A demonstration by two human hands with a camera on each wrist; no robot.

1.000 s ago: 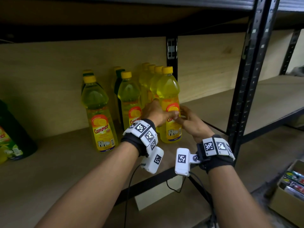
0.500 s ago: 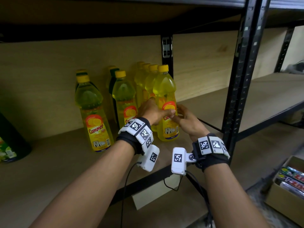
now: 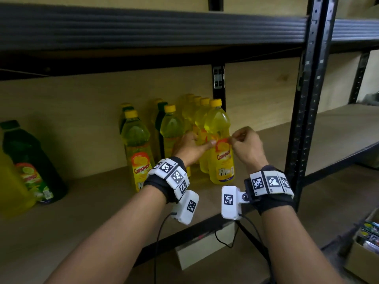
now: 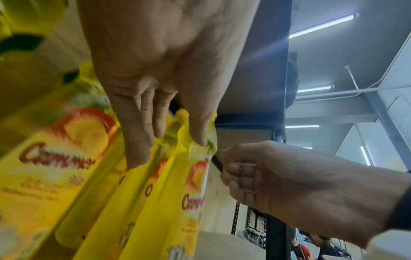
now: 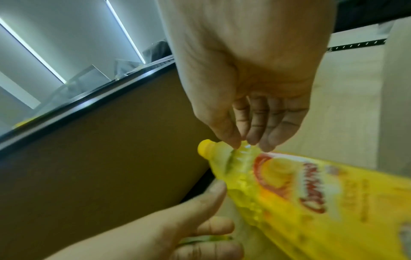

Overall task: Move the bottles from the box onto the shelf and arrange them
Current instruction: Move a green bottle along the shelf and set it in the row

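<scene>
Front bottle [image 3: 219,144] upright on shelf [image 3: 82,201] — left hand [image 3: 190,147] grip loose against it — right hand [image 3: 247,147] curled, empty.

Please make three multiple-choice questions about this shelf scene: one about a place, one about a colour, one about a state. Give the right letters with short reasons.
1. Where does the front yellow bottle stand?
A. on the shelf board
B. in the cardboard box
C. on the floor

2. What colour is its cap?
A. green
B. yellow
C. red

3. How is the left hand?
A. curled in a fist away from the bottles
B. fingers straight, touching bottles
C. out of view

Answers: 1 A, its base rests on the board; 2 B, the cap shows yellow; 3 B, the left wrist view shows straight fingers on the bottles.
</scene>
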